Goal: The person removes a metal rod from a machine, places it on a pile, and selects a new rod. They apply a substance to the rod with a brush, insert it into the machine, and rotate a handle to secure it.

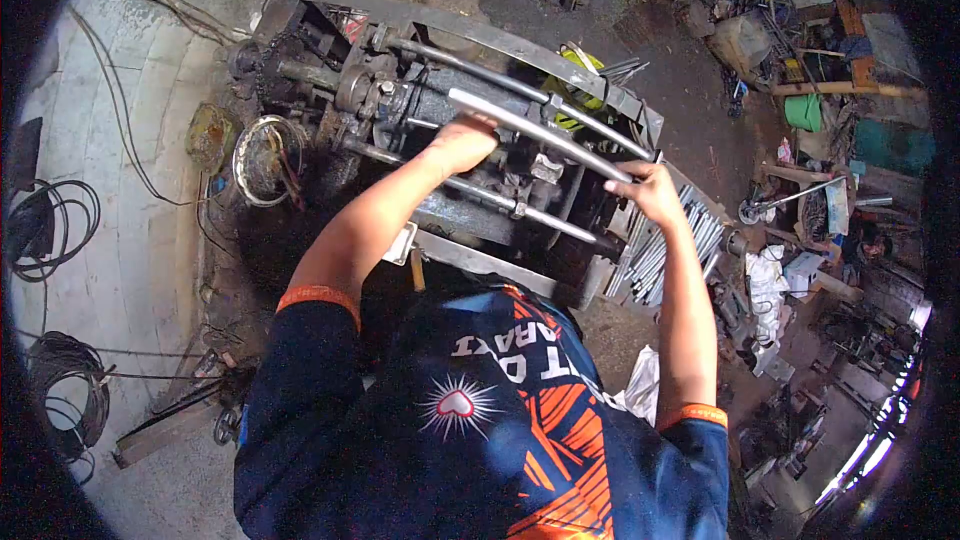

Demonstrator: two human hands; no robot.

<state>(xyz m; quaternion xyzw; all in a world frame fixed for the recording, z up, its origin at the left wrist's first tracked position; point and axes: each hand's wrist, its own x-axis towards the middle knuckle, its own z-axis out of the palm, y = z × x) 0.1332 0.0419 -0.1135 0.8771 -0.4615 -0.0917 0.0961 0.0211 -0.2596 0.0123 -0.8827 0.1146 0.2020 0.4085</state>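
Note:
A bright metal rod (545, 134) slants across the machine's frame, above its guide bars. My right hand (650, 192) is closed round the rod's right end. Near the rod's other end my left hand (466, 145) is closed against it, its fingers partly hidden by the rod and slightly blurred. Beneath both hands lies a greasy machine (478, 37) with a rectangular steel frame. Two round guide bars (425, 53) run along it, one on each side of the held rod. A clamp-like block (545, 168) sits between the bars, below the rod.
Several cut rods (655, 265) lie in a pile at the machine's right end. A yellow-green item (572, 105) is by the far rail. A round metal rim (268, 160) stands at the left. Cables (65, 390) lie along the left wall; tools and scrap crowd the right side.

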